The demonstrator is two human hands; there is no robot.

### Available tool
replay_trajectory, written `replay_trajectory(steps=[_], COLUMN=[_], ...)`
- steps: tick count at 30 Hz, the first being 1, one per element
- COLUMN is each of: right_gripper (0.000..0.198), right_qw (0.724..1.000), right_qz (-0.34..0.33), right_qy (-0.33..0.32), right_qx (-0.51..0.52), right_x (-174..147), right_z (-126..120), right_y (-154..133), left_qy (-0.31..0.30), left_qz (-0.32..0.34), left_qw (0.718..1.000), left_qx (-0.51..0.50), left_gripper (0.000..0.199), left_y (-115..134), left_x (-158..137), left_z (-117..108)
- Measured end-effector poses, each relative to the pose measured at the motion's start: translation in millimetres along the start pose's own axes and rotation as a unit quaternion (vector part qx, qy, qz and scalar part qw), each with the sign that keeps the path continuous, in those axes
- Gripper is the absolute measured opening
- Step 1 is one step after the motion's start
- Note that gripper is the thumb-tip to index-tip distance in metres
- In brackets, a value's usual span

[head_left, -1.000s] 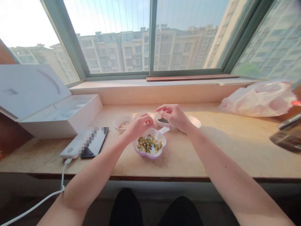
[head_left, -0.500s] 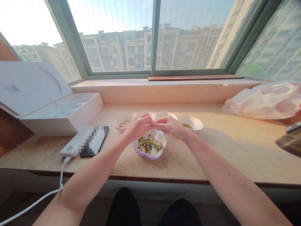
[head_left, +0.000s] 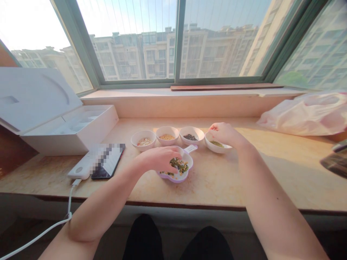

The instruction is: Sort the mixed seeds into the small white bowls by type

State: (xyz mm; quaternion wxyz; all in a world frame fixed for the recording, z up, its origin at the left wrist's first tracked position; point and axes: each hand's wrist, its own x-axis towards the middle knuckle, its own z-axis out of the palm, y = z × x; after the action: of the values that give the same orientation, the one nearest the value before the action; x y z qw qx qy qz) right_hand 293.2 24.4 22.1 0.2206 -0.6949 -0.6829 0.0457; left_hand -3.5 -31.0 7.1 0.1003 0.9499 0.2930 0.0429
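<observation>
My left hand (head_left: 164, 159) reaches over a white and purple flower-shaped bowl (head_left: 190, 164) with a short handle. Its thumb and fingers are spread just above the mixed green, black and yellow beans (head_left: 179, 165), and nothing shows between them. Over the rightmost white bowl (head_left: 226, 148), which has green mung beans (head_left: 217, 143) in it, my right hand (head_left: 223, 133) is held with the fingers drawn together. Whatever may be between those fingertips is too small to make out.
Left of the mung beans stand white bowls of black beans (head_left: 190, 137), yellow beans (head_left: 167, 137) and pale flat pieces (head_left: 144, 142). A phone (head_left: 108, 168), a power bank with a cable (head_left: 81, 168) and an open white box (head_left: 73, 133) lie left. A plastic bag (head_left: 306, 112) is at right.
My hands were together above the flower-shaped bowl and have parted. The left has lowered toward the mixed beans; the right has moved right to the mung bean bowl.
</observation>
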Motion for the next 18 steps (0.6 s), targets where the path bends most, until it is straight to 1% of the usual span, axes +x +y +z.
replay_trajectory(steps=[2, 5, 8, 10, 12, 15, 18], right_gripper=[0.015, 0.014, 0.015, 0.014, 0.011, 0.008, 0.009], right_qw=[0.999, 0.999, 0.997, 0.994, 0.992, 0.991, 0.991], right_qz=[0.028, 0.041, 0.057, 0.07, 0.082, 0.094, 0.096], right_qy=[-0.01, -0.006, -0.041, -0.066, -0.08, -0.087, -0.088], right_qx=[-0.023, -0.035, -0.046, -0.053, -0.054, -0.045, -0.038], right_x=[0.4, -2.3, -4.1, -3.9, -2.9, -0.9, 1.3], right_z=[-2.3, -4.8, -5.9, -5.8, -5.1, -3.3, -0.1], right_y=[8.4, 12.6, 11.6, 10.4, 9.6, 10.3, 13.6], left_qy=[-0.017, -0.039, -0.048, -0.048, -0.044, -0.036, -0.016], left_qz=[-0.005, -0.012, 0.014, 0.028, 0.023, 0.006, 0.004], left_qw=[1.0, 0.999, 0.999, 0.998, 0.999, 0.999, 0.999], left_qx=[-0.008, -0.01, 0.002, 0.003, 0.0, -0.015, -0.04], left_gripper=[0.035, 0.037, 0.035, 0.029, 0.025, 0.026, 0.027], left_y=[0.0, 0.6, 0.5, -0.7, -3.0, -7.9, -11.9], left_x=[-1.1, -1.0, 1.9, 4.7, 7.2, 9.5, 10.9], left_z=[0.2, -2.0, -3.6, -3.2, -1.7, 1.9, 5.9])
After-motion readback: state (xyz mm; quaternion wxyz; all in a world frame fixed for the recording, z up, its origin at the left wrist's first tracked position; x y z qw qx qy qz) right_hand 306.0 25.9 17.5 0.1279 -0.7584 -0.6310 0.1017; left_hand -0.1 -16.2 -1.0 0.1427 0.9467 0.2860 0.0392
